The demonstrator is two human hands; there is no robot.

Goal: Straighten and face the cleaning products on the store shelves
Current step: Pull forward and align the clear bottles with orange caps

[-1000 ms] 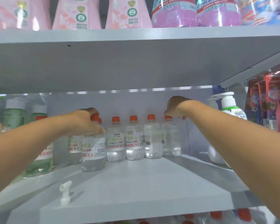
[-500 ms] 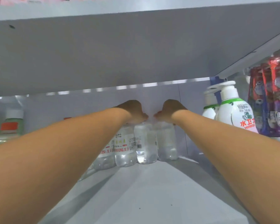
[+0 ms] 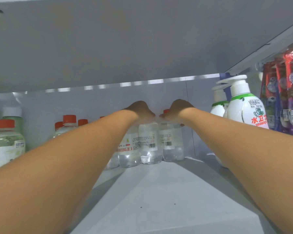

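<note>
Clear bottles [image 3: 150,142] at the shelf's back are being gripped by their caps, left hand [image 3: 140,109] and right hand [image 3: 175,109] each holding one; next, turning the labels forward.

Not much is legible here tbh: the white pump bottle [image 3: 245,108] on the right has red "水卫士" with "seaways" under it, plus a "10.00" higher up on the label. One clear bottle [image 3: 128,146] at the back shows red letters ending in "...ONGJIE II", and the two clear bottles next to it only show barcodes with print too small to read.
</note>
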